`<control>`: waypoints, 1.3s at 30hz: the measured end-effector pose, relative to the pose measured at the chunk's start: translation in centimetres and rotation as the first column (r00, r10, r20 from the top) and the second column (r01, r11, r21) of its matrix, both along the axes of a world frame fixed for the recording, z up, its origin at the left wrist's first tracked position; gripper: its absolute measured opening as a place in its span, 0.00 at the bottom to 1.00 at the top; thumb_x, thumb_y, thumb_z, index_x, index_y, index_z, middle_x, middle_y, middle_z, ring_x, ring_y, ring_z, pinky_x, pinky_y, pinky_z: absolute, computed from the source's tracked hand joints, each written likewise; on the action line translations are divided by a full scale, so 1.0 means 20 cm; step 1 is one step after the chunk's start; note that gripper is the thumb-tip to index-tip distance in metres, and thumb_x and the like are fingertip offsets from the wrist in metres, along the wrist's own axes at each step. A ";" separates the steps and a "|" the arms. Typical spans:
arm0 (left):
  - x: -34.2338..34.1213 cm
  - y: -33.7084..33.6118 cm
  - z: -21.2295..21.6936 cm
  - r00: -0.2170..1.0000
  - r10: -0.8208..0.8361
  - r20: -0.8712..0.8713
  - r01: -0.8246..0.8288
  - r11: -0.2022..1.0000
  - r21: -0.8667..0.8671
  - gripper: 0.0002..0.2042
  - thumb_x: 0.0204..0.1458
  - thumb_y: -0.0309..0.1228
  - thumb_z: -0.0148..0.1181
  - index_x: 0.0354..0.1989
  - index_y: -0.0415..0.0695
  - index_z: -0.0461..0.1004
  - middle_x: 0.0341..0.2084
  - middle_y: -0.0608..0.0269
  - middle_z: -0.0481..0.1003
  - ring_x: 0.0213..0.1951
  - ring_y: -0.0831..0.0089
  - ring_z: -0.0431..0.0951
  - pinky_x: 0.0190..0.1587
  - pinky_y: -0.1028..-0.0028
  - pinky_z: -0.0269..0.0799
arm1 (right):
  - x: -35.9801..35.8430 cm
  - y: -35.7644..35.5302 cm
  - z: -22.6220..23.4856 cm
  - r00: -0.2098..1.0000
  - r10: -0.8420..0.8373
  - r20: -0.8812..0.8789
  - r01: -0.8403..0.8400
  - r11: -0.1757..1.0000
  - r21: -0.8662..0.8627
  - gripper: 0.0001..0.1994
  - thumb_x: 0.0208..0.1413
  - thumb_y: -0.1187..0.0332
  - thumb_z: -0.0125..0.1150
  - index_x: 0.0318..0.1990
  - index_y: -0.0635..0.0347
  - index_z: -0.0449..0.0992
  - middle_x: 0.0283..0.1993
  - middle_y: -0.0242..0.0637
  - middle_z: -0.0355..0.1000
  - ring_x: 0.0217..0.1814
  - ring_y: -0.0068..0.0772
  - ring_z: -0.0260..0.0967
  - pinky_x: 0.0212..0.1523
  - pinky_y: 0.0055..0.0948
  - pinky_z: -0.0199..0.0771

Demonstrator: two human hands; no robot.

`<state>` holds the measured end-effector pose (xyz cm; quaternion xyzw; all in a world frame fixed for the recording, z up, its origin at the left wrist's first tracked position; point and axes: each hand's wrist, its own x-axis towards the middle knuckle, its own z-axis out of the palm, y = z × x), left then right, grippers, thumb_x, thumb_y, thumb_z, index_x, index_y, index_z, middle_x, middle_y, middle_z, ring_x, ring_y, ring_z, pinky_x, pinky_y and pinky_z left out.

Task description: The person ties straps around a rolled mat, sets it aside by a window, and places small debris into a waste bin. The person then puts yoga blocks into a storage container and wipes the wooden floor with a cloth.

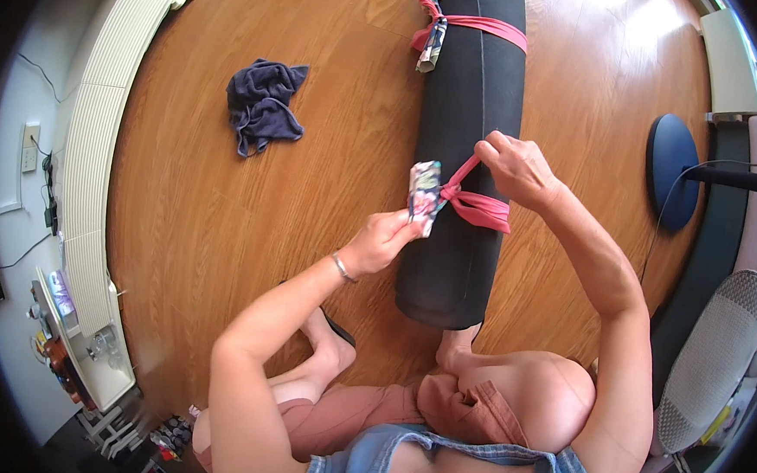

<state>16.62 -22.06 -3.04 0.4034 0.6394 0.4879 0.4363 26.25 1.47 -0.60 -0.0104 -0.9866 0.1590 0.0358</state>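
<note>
Lying on a wood-toned floor (340,160), a long black roll (469,103) stretches out before a person, its near end close to a foot (453,349). Tying it well probably calls for keeping the roll from turning while both ends are pulled evenly to opposite sides. Its long axis runs almost straight away from the person, leaning slightly right; the rounded near end faces the person, and the far end passes out of view at the upper edge. A crumpled dark cloth (263,106) lies to the left, well apart from it. Above the roll, the right hand (521,169) is closed in a pinch on a pink tail (463,170); at its left side, the left hand (376,243) has thumb and fingers drawn together on a floral-patterned end (425,187). Both appear to belong to the nearer pink tie (481,212) crossing the roll; a second pink tie (487,25) crosses it farther off. Smallest of all, the knot (449,191) sits between the hands, where a slow, level pull should keep the fabric flat.
</note>
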 end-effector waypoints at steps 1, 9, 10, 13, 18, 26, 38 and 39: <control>0.00 -0.03 0.01 1.000 -0.004 0.003 0.004 1.000 -0.002 0.09 0.51 0.31 0.47 0.31 0.38 0.69 0.20 0.58 0.72 0.24 0.71 0.72 0.27 0.74 0.65 | 0.00 0.03 0.00 0.999 0.038 0.009 -0.039 0.998 0.058 0.07 0.37 0.75 0.50 0.28 0.59 0.64 0.26 0.38 0.61 0.29 0.38 0.65 0.24 0.31 0.68; 0.03 -0.11 -0.14 0.961 -0.093 -0.262 0.076 0.994 -0.076 0.11 0.48 0.33 0.50 0.19 0.38 0.66 0.14 0.52 0.66 0.19 0.61 0.68 0.22 0.70 0.62 | 0.12 0.17 -0.15 0.995 -0.063 0.078 0.052 0.989 0.138 0.07 0.39 0.76 0.50 0.30 0.59 0.64 0.27 0.38 0.61 0.29 0.38 0.66 0.25 0.32 0.67; 0.03 -0.10 -0.17 0.966 -0.050 -0.254 0.053 0.999 0.008 0.11 0.48 0.33 0.50 0.19 0.38 0.66 0.13 0.52 0.66 0.18 0.62 0.67 0.21 0.70 0.62 | 0.13 0.17 -0.14 0.995 -0.063 0.080 0.052 0.989 0.138 0.07 0.39 0.76 0.50 0.30 0.59 0.64 0.27 0.38 0.61 0.29 0.38 0.66 0.25 0.32 0.67; -0.07 -0.17 -0.19 0.991 -0.059 -0.121 0.032 0.976 -0.214 0.11 0.46 0.34 0.53 0.20 0.39 0.65 0.12 0.59 0.65 0.17 0.73 0.65 0.21 0.74 0.61 | 0.13 0.18 -0.11 0.992 -0.061 0.108 0.052 0.996 0.079 0.06 0.41 0.77 0.50 0.30 0.60 0.64 0.26 0.38 0.62 0.28 0.40 0.65 0.23 0.33 0.66; -0.22 0.00 -0.02 0.921 0.171 -0.350 -0.197 0.980 -0.039 0.13 0.39 0.37 0.59 0.25 0.42 0.65 0.19 0.61 0.65 0.23 0.71 0.66 0.26 0.74 0.62 | 0.02 0.25 0.03 0.980 -0.187 0.069 0.198 0.944 -0.262 0.13 0.43 0.78 0.49 0.39 0.59 0.65 0.25 0.38 0.63 0.28 0.38 0.66 0.28 0.28 0.68; -0.10 0.31 0.03 0.705 -0.202 -0.679 0.102 0.977 -0.185 0.38 0.21 0.51 0.68 0.40 0.40 0.59 0.36 0.54 0.62 0.40 0.59 0.62 0.42 0.65 0.58 | -0.39 0.46 0.03 0.971 -0.222 -0.093 0.207 0.968 -0.143 0.17 0.40 0.63 0.59 0.38 0.59 0.67 0.42 0.42 0.62 0.45 0.43 0.62 0.44 0.34 0.63; -0.07 -0.06 -0.33 0.947 0.236 0.219 -0.086 0.840 -0.536 0.39 0.32 0.49 0.65 0.47 0.33 0.55 0.41 0.47 0.66 0.43 0.65 0.68 0.44 0.70 0.65 | -0.33 0.56 -0.36 0.543 -0.815 0.203 0.816 0.454 -0.358 0.44 0.33 0.44 0.62 0.55 0.65 0.55 0.55 0.54 0.51 0.58 0.46 0.50 0.56 0.36 0.52; -0.03 -0.04 -0.35 0.951 0.210 0.229 -0.083 0.882 -0.464 0.40 0.32 0.48 0.65 0.48 0.33 0.55 0.42 0.46 0.65 0.45 0.63 0.67 0.46 0.69 0.64 | -0.34 0.57 -0.36 0.601 -0.795 0.078 0.754 0.532 -0.386 0.41 0.35 0.45 0.60 0.54 0.63 0.56 0.55 0.54 0.50 0.59 0.46 0.48 0.56 0.36 0.52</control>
